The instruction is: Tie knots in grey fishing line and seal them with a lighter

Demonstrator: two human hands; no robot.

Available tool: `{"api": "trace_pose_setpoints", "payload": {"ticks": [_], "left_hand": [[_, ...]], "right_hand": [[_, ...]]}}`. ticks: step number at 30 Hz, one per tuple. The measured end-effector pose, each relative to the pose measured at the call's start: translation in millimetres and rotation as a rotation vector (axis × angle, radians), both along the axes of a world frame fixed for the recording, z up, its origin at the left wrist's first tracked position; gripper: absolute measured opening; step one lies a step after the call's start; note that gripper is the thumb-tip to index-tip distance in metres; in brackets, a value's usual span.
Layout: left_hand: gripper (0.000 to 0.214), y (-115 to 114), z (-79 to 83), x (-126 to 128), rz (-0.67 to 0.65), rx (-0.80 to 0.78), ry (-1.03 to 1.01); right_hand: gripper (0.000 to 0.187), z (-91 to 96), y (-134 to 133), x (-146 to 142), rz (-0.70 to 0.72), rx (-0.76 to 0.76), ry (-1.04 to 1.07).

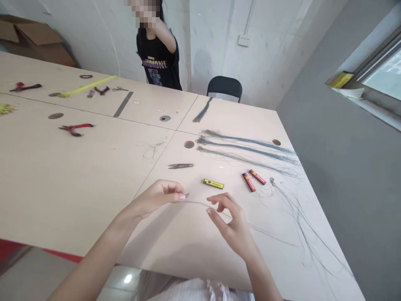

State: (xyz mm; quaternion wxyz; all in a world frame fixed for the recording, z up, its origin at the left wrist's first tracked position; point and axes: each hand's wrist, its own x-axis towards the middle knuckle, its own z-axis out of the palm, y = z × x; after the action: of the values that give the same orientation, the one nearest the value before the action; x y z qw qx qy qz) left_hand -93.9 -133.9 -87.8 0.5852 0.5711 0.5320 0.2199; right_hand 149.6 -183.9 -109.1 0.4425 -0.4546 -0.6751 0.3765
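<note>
My left hand (163, 194) is closed in a pinch on one end of a thin grey cord (196, 202). A small, dark, metallic-looking bit pokes out past the fingertips, too small to name. From there the cord runs rightward, passing by my right hand (230, 221), and trails over the tabletop. That hand hovers with thumb and fingers apart, holding nothing. A yellow lighter (213, 184) lies just beyond the hands, with thread snips (181, 166) farther left. To the right are a red lighter (249, 182) and another red lighter (257, 177) beside it.
Loose cords (297, 209) spread along the table's right side. Behind them lie blue-grey cord bundles (247, 145). Red-handled pliers (77, 128) rest at the left. Holes (189, 144) pierce the tabletop. Across the table stands a person in a black shirt (159, 62), near a folding chair (224, 87).
</note>
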Motion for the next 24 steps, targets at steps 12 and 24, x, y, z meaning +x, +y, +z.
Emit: {"api": "trace_pose_setpoints", "payload": {"ticks": [12,24], "left_hand": [[0.028,5,7.1,19,-0.262,-0.182,-0.138],[0.031,6,3.5,17,-0.134,-0.174,0.025]], "right_hand": [[0.013,2.5,13,-16,0.160,-0.005,0.163],[0.005,-0.7,17,-12,0.153,-0.142,0.221]]}}
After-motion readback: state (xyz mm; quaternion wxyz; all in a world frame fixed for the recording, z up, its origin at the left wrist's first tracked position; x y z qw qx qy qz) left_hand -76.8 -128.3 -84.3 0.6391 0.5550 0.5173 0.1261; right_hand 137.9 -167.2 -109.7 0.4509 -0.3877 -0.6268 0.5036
